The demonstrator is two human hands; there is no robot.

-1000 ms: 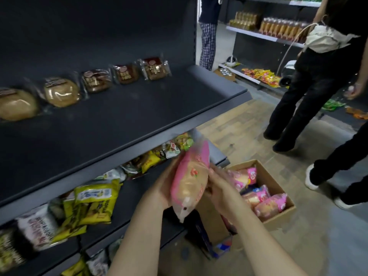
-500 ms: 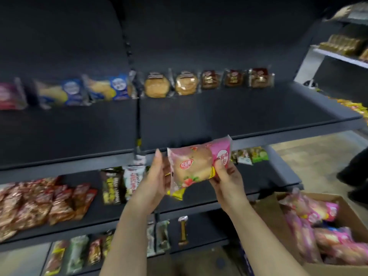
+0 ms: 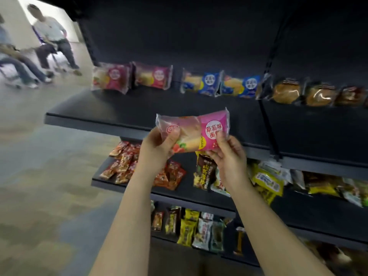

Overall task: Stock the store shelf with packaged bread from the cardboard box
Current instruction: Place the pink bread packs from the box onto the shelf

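Observation:
I hold a pink packaged bread [image 3: 196, 132] flat in front of the dark upper shelf [image 3: 139, 108]. My left hand [image 3: 159, 148] grips its clear left end, thumb on the front. My right hand [image 3: 229, 156] pinches its pink right end from below. At the back of the shelf stand two matching pink bread packs [image 3: 131, 77], then two blue-and-yellow packs [image 3: 221, 84], then several round breads in clear wrap [image 3: 302, 93]. The cardboard box is out of view.
Lower shelves carry red snack sachets [image 3: 127, 166], a dark snack bag [image 3: 205, 172], yellow bags [image 3: 266, 180] and small bars [image 3: 191, 228]. The shelf's left end [image 3: 47, 118] borders an open floor aisle. Blurred people [image 3: 51, 40] sit at the far left.
My view swung left along the shelf and the box left the frame. The pink bread turned from upright to level, and both hands carried it up in front of the upper shelf.

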